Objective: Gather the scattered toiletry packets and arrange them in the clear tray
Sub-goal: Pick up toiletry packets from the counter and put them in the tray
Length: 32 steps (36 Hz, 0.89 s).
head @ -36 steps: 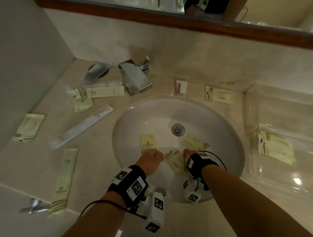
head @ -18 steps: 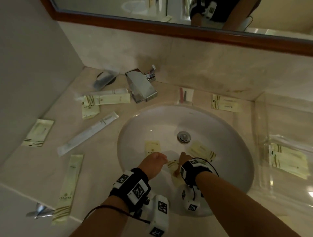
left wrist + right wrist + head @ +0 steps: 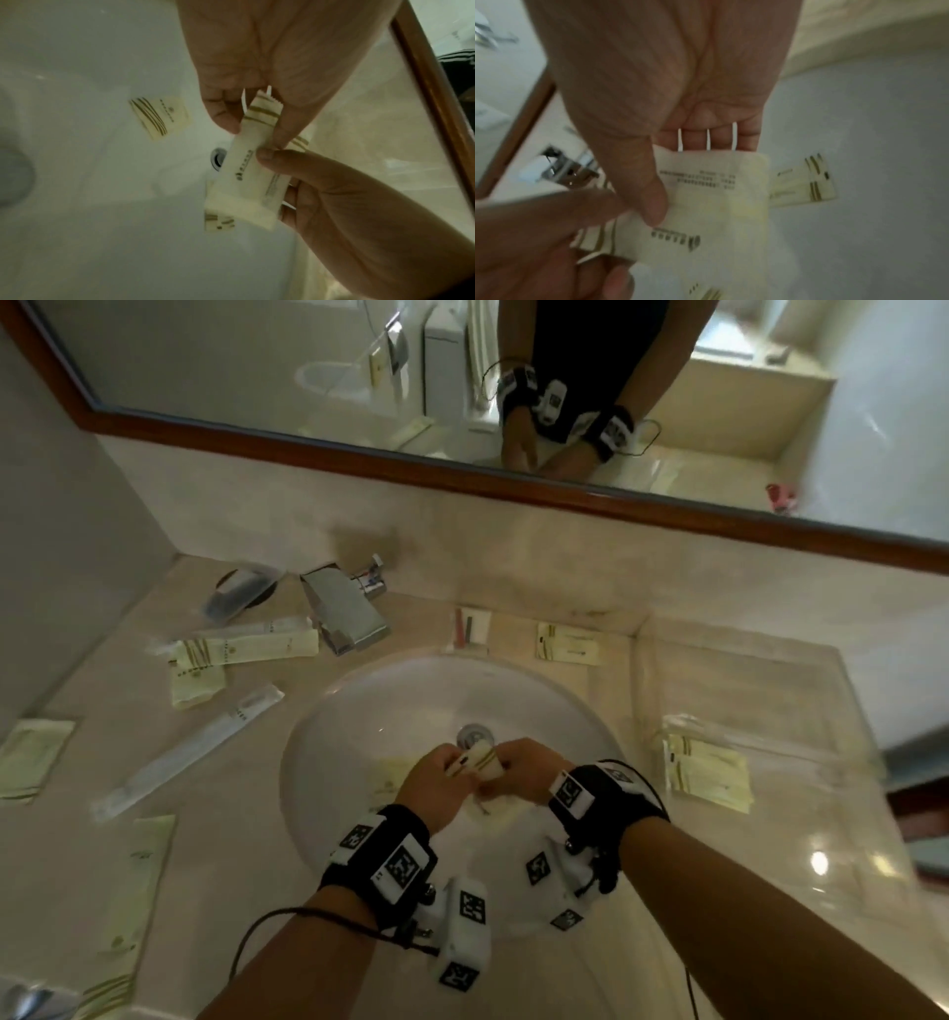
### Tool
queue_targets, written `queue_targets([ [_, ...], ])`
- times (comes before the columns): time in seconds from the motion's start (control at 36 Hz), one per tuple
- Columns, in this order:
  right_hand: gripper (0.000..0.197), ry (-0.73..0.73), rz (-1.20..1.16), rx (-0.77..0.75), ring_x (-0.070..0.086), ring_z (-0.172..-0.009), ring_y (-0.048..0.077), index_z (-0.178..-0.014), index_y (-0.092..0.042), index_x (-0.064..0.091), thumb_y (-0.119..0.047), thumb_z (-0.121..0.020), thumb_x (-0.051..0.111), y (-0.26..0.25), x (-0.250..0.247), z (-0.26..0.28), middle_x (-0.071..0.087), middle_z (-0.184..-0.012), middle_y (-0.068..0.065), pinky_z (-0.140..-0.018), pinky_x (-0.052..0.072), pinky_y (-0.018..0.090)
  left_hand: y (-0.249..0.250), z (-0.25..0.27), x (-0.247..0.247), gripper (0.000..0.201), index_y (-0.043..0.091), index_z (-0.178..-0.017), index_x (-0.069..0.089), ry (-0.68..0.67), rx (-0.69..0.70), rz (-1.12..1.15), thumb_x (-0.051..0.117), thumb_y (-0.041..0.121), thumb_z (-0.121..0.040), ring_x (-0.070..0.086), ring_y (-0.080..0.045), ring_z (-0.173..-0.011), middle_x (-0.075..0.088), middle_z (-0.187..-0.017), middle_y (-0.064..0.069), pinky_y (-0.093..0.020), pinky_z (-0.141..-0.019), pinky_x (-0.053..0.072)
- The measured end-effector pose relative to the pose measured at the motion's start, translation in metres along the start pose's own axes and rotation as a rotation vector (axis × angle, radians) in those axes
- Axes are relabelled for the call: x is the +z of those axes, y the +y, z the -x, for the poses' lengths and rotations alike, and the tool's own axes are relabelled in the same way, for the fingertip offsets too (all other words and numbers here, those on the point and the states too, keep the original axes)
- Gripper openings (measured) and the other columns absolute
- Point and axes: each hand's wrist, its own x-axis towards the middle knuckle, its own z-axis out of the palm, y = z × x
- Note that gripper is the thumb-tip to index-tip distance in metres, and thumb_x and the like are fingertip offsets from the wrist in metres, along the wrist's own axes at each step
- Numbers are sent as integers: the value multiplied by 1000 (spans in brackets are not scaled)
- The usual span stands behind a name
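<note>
Over the white sink [image 3: 359, 711], both hands hold a small bunch of cream packets [image 3: 480, 760] between them. My left hand [image 3: 452, 770] pinches the striped end [image 3: 259, 112] with thumb and fingers. My right hand [image 3: 506, 770] grips the other end, its thumb pressed on the printed face [image 3: 713, 188]. One more packet [image 3: 387, 780] lies flat on the basin floor to the left, and another [image 3: 803, 182] lies under my right hand. The clear tray [image 3: 821, 711] stands on the counter to the right with a few packets [image 3: 706, 773] in it.
A chrome faucet [image 3: 344, 613] stands behind the basin. Several packets [image 3: 246, 649] and a long white sachet [image 3: 190, 752] lie on the left counter, more at the back [image 3: 567, 644]. A wood-framed mirror [image 3: 462, 480] runs above; a grey wall closes the left side.
Both hands have lifted off the basin floor and come together, with packets picked up between them. The view has tilted up toward the mirror.
</note>
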Motion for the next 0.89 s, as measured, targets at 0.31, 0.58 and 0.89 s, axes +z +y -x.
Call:
queue_targets([
  [0.31, 15, 198, -747, 275, 46, -48, 11, -95, -12, 62, -13, -82, 69, 135, -75, 100, 52, -65, 2, -44, 36, 20, 64, 14, 121, 21, 10, -71, 52, -147, 9, 379, 56, 7, -91, 55, -16, -69, 56, -75, -7, -19, -58, 55],
  [0.58, 33, 651, -745, 437, 36, -50, 11, -62, -15, 51, -35, -86, 65, 225, -84, 123, 42, -56, -2, -48, 26, 22, 90, 16, 211, 17, 7, -103, 60, -196, 17, 261, 54, 2, -87, 64, -20, -76, 67, -88, -10, -24, -70, 56],
  [0.89, 46, 669, -771, 457, 54, -88, 22, -121, -1, 59, -26, -84, 69, 224, -81, 76, 64, -121, 17, -47, 40, 17, 99, 21, 215, 47, 15, -136, 47, -184, 72, 38, 48, 17, -89, 54, -28, -123, 55, -136, -8, -41, -106, 44],
])
